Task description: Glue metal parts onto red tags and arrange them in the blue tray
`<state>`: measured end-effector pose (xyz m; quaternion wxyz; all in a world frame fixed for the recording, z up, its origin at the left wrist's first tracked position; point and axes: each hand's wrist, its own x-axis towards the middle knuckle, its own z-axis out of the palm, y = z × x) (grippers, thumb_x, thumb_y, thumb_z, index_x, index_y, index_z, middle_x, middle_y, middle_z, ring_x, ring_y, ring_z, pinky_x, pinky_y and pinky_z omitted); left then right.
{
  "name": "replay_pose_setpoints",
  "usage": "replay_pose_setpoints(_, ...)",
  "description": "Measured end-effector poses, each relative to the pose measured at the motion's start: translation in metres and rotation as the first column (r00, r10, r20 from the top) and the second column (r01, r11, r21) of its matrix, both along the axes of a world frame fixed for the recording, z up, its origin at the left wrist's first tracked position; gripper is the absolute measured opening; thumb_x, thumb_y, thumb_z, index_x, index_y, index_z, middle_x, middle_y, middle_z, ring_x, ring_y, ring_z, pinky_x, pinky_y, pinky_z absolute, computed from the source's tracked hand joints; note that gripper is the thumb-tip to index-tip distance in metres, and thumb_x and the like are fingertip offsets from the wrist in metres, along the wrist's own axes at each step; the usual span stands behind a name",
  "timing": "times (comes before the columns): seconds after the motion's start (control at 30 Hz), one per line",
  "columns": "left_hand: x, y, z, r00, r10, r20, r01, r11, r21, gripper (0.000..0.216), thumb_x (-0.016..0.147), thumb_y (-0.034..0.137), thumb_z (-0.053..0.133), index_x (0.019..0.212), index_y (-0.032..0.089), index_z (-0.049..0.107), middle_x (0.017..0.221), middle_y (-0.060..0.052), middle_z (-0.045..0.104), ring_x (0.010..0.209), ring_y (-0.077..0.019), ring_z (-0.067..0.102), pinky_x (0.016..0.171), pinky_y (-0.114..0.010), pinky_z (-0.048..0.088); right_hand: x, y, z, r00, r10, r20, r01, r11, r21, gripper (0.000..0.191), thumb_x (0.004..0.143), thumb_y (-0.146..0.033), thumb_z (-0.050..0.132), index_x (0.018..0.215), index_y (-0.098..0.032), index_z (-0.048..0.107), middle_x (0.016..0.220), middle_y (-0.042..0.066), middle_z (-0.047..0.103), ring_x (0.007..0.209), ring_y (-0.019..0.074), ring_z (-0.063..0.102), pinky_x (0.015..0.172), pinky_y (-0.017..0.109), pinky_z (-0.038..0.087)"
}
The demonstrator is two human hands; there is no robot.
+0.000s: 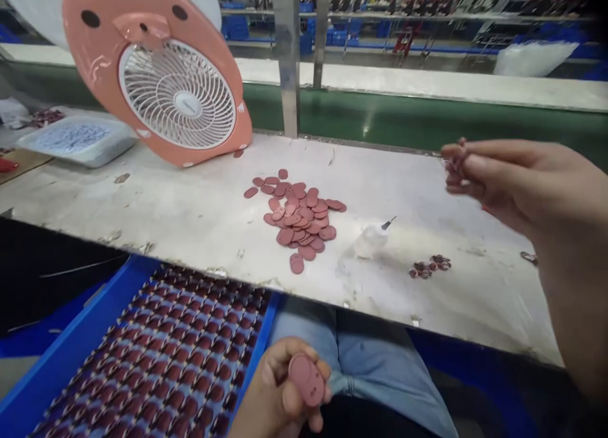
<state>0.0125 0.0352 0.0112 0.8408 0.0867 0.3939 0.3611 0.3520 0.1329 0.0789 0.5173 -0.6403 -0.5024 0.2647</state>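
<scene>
Low at the front edge, over my lap, my left hand (280,387) pinches dull-red oval discs (306,380). They overlap, and the lower one shows small dark holes. Raised over the right side of the table, my right hand (517,178) has its fingertips closed on small dark-red pieces (456,162), whose exact kind I cannot make out. A loose pile of similar oval discs (304,216) lies mid-table. To its right are a small translucent bottle (372,240) with a thin dark needle tip and a short cluster of small dark-red pieces (430,267).
A pink animal-shaped fan (185,102) stands at the back left beside a white tray (107,140). Below the table's front edge, a blue crate (118,286) holds rows of dark-red parts. A metal post (287,64) rises behind the table (199,216).
</scene>
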Motion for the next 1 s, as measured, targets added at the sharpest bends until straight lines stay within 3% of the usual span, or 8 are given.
replay_pose_setpoints(0.1, 0.002, -0.009, 0.007, 1.000, -0.003, 0.008, 0.003, 1.000, -0.004, 0.045, 0.046, 0.040, 0.097, 0.078, 0.018, 0.075, 0.069, -0.002, 0.073, 0.059, -0.0108, 0.067, 0.048, -0.013, 0.048, -0.059, -0.063, -0.006, 0.969, 0.242, -0.043, -0.244, 0.968, -0.053, 0.011, 0.081, -0.038, 0.081, 0.088, -0.030, 0.079, 0.087, 0.003, 0.076, 0.075, 0.0151, 0.072, 0.064, 0.018, 0.061)
replay_pose_setpoints(0.17, 0.001, -0.015, 0.008, 1.000, -0.009, 0.010, 0.009, 1.000, -0.006, 0.043, 0.048, 0.040, 0.097, 0.078, 0.017, 0.076, 0.068, -0.002, 0.073, 0.058, -0.0099, 0.066, 0.049, -0.013, 0.048, -0.094, -0.091, -0.012, 0.886, 0.454, -0.093, -0.462, 0.881, -0.099, 0.009, 0.084, -0.040, 0.077, 0.091, -0.036, 0.078, 0.082, 0.001, 0.076, 0.066, 0.0162, 0.072, 0.059, 0.021, 0.062)
replay_pose_setpoints(0.27, 0.000, -0.021, 0.006, 0.999, -0.033, 0.039, 0.033, 0.999, 0.012, 0.042, 0.049, 0.042, 0.096, 0.076, 0.017, 0.076, 0.066, -0.001, 0.072, 0.057, -0.0092, 0.065, 0.048, -0.013, 0.048, -0.130, -0.110, -0.020, 0.776, 0.620, -0.118, -0.631, 0.768, -0.110, 0.016, 0.089, -0.032, 0.073, 0.103, -0.039, 0.075, 0.086, -0.002, 0.076, 0.071, 0.0149, 0.072, 0.064, 0.021, 0.061)
replay_pose_setpoints(0.53, -0.002, -0.027, -0.004, 0.994, -0.074, 0.080, 0.069, 0.995, 0.066, 0.038, 0.053, 0.044, 0.094, 0.067, 0.016, 0.073, 0.059, 0.002, 0.068, 0.055, -0.0080, 0.064, 0.048, -0.012, 0.050, -0.144, -0.110, -0.025, 0.696, 0.714, -0.080, -0.718, 0.692, -0.075, 0.030, 0.090, -0.017, 0.071, 0.113, -0.037, 0.071, 0.083, -0.006, 0.071, 0.071, 0.0077, 0.067, 0.067, 0.016, 0.054)
replay_pose_setpoints(0.73, -0.001, -0.027, -0.004, 0.995, -0.071, 0.077, 0.066, 0.996, 0.059, 0.036, 0.055, 0.044, 0.093, 0.068, 0.016, 0.074, 0.060, 0.001, 0.070, 0.054, -0.0076, 0.065, 0.049, -0.012, 0.052, -0.142, -0.112, -0.025, 0.663, 0.748, -0.026, -0.747, 0.660, -0.077, 0.014, 0.093, -0.016, 0.069, 0.105, -0.023, 0.070, 0.085, -0.005, 0.070, 0.075, 0.0038, 0.066, 0.071, 0.012, 0.051)
replay_pose_setpoints(1.0, -0.001, -0.025, -0.008, 0.992, -0.074, 0.103, 0.067, 0.996, 0.064, 0.037, 0.055, 0.044, 0.093, 0.071, 0.017, 0.074, 0.061, 0.002, 0.069, 0.054, -0.0079, 0.065, 0.050, -0.013, 0.054, -0.142, -0.109, -0.021, 0.628, 0.778, 0.029, -0.777, 0.628, -0.044, 0.014, 0.094, -0.010, 0.065, 0.104, -0.018, 0.069, 0.090, -0.002, 0.071, 0.079, 0.0034, 0.066, 0.074, 0.011, 0.052)
